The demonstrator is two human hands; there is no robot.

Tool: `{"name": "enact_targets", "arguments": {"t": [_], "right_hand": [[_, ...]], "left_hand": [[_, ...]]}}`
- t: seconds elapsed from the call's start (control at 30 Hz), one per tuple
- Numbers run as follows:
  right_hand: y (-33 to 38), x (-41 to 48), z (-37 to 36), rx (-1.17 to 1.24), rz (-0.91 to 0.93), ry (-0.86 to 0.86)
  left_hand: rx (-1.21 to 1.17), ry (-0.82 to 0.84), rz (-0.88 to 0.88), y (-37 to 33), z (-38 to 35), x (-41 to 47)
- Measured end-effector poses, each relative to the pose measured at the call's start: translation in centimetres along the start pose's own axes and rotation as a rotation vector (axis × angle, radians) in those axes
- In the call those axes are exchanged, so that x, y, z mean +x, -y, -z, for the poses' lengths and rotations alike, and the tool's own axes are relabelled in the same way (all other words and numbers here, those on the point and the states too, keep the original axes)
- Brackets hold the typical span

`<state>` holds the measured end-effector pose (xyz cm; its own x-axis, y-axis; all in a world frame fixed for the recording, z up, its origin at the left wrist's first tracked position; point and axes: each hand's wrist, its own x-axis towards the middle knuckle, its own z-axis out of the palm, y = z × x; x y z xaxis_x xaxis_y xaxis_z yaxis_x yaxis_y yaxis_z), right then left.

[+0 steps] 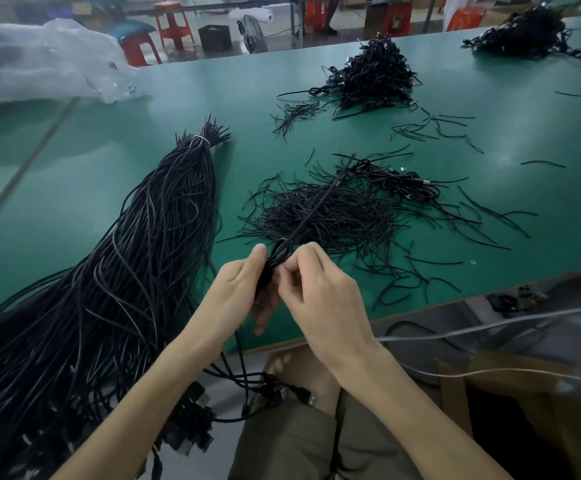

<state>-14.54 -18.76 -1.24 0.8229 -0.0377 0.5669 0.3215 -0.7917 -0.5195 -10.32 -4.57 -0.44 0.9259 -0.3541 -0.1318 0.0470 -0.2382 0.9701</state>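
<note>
Above the near edge of the green table [490, 209], my left hand [237, 289] grips a small coiled black cable [275, 263]. My right hand [320, 289] pinches the same coil from the right with thumb and fingers. A thin black tie [320, 202] sticks up and away from the coil, blurred. Just beyond my hands lies a loose pile of short black twist ties [330, 216]. A large bundle of long black cables [136, 258], bound near its far end with a white tie, lies on the left and hangs off the table's front edge.
Coiled, tied cables sit in heaps at the back centre [372, 77], back right [524, 32] and just behind the ties [400, 181]. Clear plastic bags [39, 60] lie at the far left. USB plugs [282, 393] dangle over my lap. A cardboard box [524, 410] stands at the lower right.
</note>
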Motion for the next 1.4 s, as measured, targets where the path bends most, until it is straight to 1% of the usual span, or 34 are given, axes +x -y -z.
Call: {"name": "enact_targets", "arguments": {"t": [0.1, 0.17, 0.27, 0.33, 0.37, 0.43, 0.57, 0.63, 0.67, 0.73, 0.83, 0.87, 0.9, 0.97, 1.0, 1.07, 1.13, 1.3, 1.4], "right_hand": [[-0.7, 0.4, 0.3, 0.013, -0.004, 0.002], [-1.1, 0.8, 0.7, 0.019, 0.006, 0.008], [-1.7, 1.4, 1.3, 0.071, 0.030, 0.025], [-1.8, 1.6, 1.8, 0.128, 0.077, 0.032], [-1.7, 1.7, 2.0, 0.152, 0.102, 0.028], [-1.6, 1.8, 2.3, 0.177, 0.151, 0.008], [-1.5, 1.8, 2.6, 0.203, 0.206, 0.017], [-1.4, 1.7, 2.7, 0.223, 0.194, 0.015], [-1.4, 1.7, 2.8, 0.235, 0.189, 0.007], [-1.2, 1.8, 2.7, 0.258, 0.192, -0.020], [-1.0, 1.9, 2.5, 0.277, 0.224, -0.056], [-1.0, 1.9, 2.5, 0.267, 0.236, -0.070], [-1.0, 1.9, 2.4, 0.243, 0.249, -0.085], [-1.1, 2.0, 2.3, 0.165, 0.281, -0.115], [-1.1, 2.0, 2.2, 0.130, 0.298, -0.129], [-1.1, 2.3, 2.3, 0.110, 0.303, -0.155], [-1.2, 2.6, 2.5, 0.149, 0.270, -0.165], [-1.3, 2.4, 2.6, 0.211, 0.213, -0.144], [-1.4, 2.2, 2.4, 0.254, 0.176, -0.136]], "left_hand": [[0.176, -0.035, -0.182, -0.6, 0.5, -0.5], [0.259, -0.002, -0.285, -0.8, 1.1, -0.9], [0.272, 0.067, -0.370, -1.2, 2.2, -1.6], [0.252, 0.083, -0.438, -1.6, 2.7, -1.7], [0.282, 0.085, -0.468, -1.8, 2.8, -1.7], [0.396, 0.058, -0.520, -2.0, 3.0, -1.4], [0.762, -0.108, -0.746, -3.0, 3.5, -0.7], [0.887, -0.085, -0.832, -3.3, 3.6, -0.2], [0.891, -0.062, -0.835, -3.4, 3.5, 0.0], [0.819, -0.063, -0.773, -3.7, 3.2, -0.1], [0.760, -0.208, -0.668, -3.9, 2.4, -0.3], [0.697, -0.226, -0.611, -4.0, 2.0, -0.3], [0.578, -0.216, -0.535, -4.2, 1.7, -0.3], [0.283, -0.149, -0.418, -4.6, 1.3, -0.3], [0.197, -0.136, -0.413, -4.8, 1.2, -0.2], [0.153, -0.106, -0.460, -5.1, 1.2, -0.2], [0.127, -0.012, -0.493, -5.3, 1.7, -0.2], [0.126, 0.276, -0.430, -4.8, 3.8, 0.0], [0.066, 0.377, -0.386, -4.3, 4.3, -0.1]]}}
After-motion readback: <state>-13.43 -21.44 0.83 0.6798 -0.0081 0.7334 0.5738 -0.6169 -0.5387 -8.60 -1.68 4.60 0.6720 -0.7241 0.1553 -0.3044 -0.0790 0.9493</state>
